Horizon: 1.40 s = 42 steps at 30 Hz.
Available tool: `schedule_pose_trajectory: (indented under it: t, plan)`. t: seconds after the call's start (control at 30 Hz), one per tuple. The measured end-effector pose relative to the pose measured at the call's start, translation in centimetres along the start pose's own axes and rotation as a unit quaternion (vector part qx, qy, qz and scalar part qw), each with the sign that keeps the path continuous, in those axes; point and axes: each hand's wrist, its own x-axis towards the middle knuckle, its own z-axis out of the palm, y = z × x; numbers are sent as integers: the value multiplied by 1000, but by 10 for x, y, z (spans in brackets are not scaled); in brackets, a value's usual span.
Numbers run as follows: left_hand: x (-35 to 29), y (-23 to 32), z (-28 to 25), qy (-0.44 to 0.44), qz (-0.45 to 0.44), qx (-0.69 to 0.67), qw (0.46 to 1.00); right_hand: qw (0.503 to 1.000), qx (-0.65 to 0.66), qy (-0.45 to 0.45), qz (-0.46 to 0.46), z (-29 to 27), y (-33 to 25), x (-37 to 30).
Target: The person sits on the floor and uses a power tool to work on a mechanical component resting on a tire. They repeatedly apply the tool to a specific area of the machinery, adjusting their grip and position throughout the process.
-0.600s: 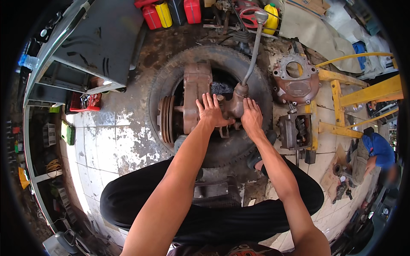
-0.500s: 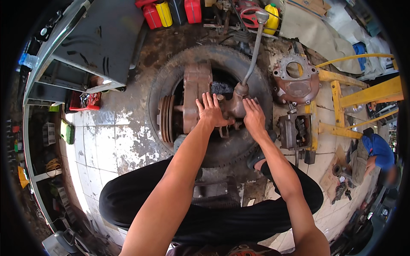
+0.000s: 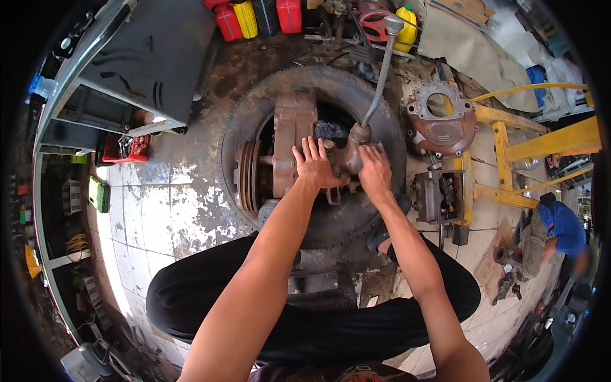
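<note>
A brown, greasy gearbox [image 3: 294,130] lies across a large tyre [image 3: 248,108] in front of me. On its left end sits a grooved round drum [image 3: 247,177]. From its right part a long grey gear lever [image 3: 382,79] rises to a knob at the far end. My left hand [image 3: 312,169] rests on the gearbox's near middle, fingers spread and thumb out to the right. Just below the lever's base, my right hand [image 3: 376,172] lies over the right end of the housing with its fingers bent around it. The fingertips there are partly hidden.
A bell housing [image 3: 442,121] and an open metal casing [image 3: 439,197] stand right of the tyre, beside a yellow frame [image 3: 554,140]. A grey cabinet [image 3: 143,57] is at left. Jerrycans [image 3: 244,19] line the back. A person in blue [image 3: 563,226] is far right.
My right hand has shifted slightly, its fingers going from stretched out to bent over the housing. My left hand stays in place on the gearbox.
</note>
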Motion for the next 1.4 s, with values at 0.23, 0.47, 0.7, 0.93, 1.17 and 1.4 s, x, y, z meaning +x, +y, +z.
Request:
schedule_pose_trajectory:
  t: [0.23,0.47,0.7,0.93,1.17,1.4]
  plan:
    - [3,-2,1,16,1,1,1000,999,12,-11,-30,-20,6,9]
    - [2,-5,3,19,12,7,1000,999,-5,-35,-16,-17,4,11]
    - [-2,-3,-1,17,-7,-5,1000,995,48,-32,-81,-9,-1,3]
    - [-1,0,-2,8,6,-3,1000,947,109,-130,272,-32,77,21]
    - [-3,5,-8,-3,0,29,1000,988,94,114,-46,-4,-10,-11]
    - [1,-1,-12,-22,-6,41,999,916,359,65,166,-51,-18,6]
